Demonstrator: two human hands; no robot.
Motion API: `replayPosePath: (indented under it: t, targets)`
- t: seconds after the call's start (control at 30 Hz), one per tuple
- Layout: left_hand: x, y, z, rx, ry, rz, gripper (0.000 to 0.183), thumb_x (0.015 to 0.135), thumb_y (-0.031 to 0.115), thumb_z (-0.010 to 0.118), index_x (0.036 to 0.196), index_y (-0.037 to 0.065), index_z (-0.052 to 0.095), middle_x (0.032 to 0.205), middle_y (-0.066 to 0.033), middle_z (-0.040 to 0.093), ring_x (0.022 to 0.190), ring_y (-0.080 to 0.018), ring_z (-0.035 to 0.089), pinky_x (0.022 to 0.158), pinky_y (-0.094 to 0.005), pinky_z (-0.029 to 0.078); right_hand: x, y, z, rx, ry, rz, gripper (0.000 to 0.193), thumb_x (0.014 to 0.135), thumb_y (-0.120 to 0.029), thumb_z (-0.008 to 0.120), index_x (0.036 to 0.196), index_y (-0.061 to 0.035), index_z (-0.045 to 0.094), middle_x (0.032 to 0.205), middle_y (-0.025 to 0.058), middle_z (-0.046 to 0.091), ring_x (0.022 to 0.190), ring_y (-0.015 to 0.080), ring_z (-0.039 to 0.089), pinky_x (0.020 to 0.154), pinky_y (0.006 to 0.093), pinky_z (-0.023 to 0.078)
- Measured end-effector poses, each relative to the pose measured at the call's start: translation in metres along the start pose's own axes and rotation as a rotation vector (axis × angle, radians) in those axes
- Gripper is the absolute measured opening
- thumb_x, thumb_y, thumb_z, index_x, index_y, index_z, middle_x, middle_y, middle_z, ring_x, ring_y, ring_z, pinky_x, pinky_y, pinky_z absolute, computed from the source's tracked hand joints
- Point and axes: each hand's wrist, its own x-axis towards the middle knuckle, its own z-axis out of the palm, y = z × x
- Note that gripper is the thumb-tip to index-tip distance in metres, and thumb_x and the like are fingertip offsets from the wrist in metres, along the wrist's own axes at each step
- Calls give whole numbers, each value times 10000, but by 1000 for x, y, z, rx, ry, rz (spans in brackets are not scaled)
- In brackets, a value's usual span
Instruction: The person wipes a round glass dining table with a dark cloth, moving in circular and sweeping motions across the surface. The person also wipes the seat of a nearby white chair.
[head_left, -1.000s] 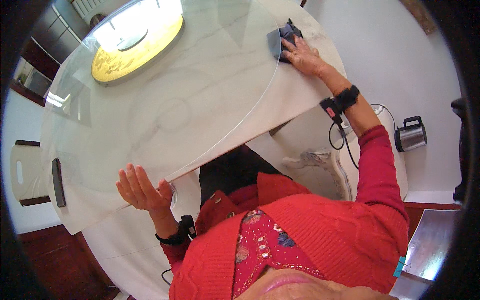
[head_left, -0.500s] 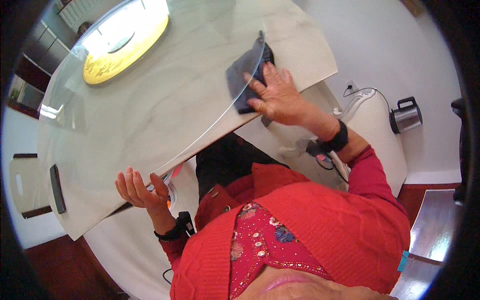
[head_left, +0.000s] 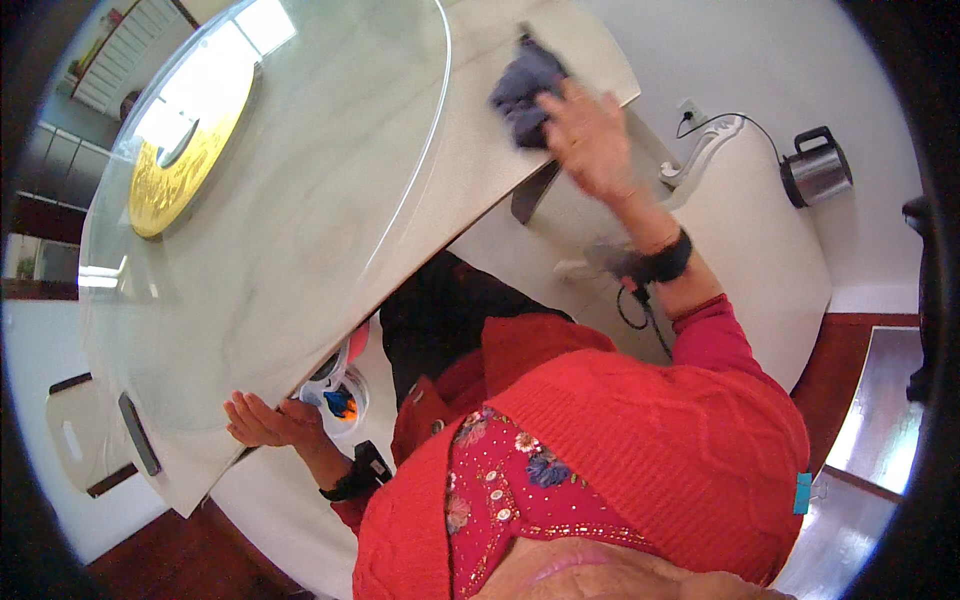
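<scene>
A crumpled dark blue-grey cloth [head_left: 528,92] lies on the pale marbled tabletop [head_left: 505,185], near its right edge. My right hand [head_left: 590,140] is at the cloth's right side, fingers spread and fingertips touching it; motion blurs them a little. To the left of the cloth curves the rim of a round clear glass plate [head_left: 412,180], apart from it. My left hand [head_left: 268,420] is at the table's near edge, palm turned up, fingers stretched out, with nothing in it. A dark band circles each wrist.
A gold disc [head_left: 190,190] reflects light on the glass. A dark flat bar [head_left: 139,433] lies at the table's left end. Below the near edge stands a clear tub [head_left: 345,400]. At right are a white carved chair [head_left: 745,230] and a corded steel kettle [head_left: 822,172].
My right hand and the cloth have moved up and out from the glass rim, which overlapped the cloth before. My left hand has shifted slightly down. The whole view has turned somewhat.
</scene>
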Motion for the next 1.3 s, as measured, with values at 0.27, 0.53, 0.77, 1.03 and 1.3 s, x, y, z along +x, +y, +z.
replayPosePath:
  t: [0.27, 0.53, 0.77, 1.03, 1.3]
  targets:
    - [-9, 5, -5, -21, -89, -89, 409, 973, 238, 385, 1317, 21, 419, 1345, -189, 470, 1290, -399, 384, 1064, -569, 213, 17, 61, 11, -44, -95, 340, 480, 931, -449, 407, 1325, -190, 501, 1390, 157, 431, 1321, 296, 372, 1019, 629, 233]
    - [-2, 56, -27, -462, -220, 86, 262, 850, 140, 604, 1094, 49, 575, 1159, -118, 535, 1165, -354, 489, 1019, -554, 348, 4, -68, -21, 52, -23, 19, 570, 900, -532, 466, 1294, -123, 523, 1334, 246, 439, 1266, 390, 400, 995, 643, 241]
    - [54, 106, -24, -866, -390, 300, 322, 794, 100, 621, 1115, 92, 597, 1249, -96, 546, 1196, -262, 506, 1037, -467, 386, 4, -86, -71, 433, -52, -145, 457, 871, -359, 589, 1232, -79, 564, 1263, 193, 543, 1200, 357, 482, 1000, 540, 310]
    - [108, 185, 8, -974, -363, 421, 394, 843, 165, 537, 1228, 81, 530, 1292, -143, 520, 1234, -293, 484, 1065, -457, 346, 26, -82, -38, 277, -8, -234, 480, 839, -281, 612, 1275, -98, 525, 1249, 194, 505, 1122, 357, 497, 900, 473, 383]
    - [100, 151, 17, -631, -430, 220, 414, 784, 145, 553, 1163, -20, 576, 1181, -187, 582, 1149, -315, 548, 1032, -469, 367, 13, -90, -71, 439, 0, -277, 542, 738, -211, 720, 1240, -85, 559, 1209, 131, 521, 1067, 300, 512, 882, 443, 393]
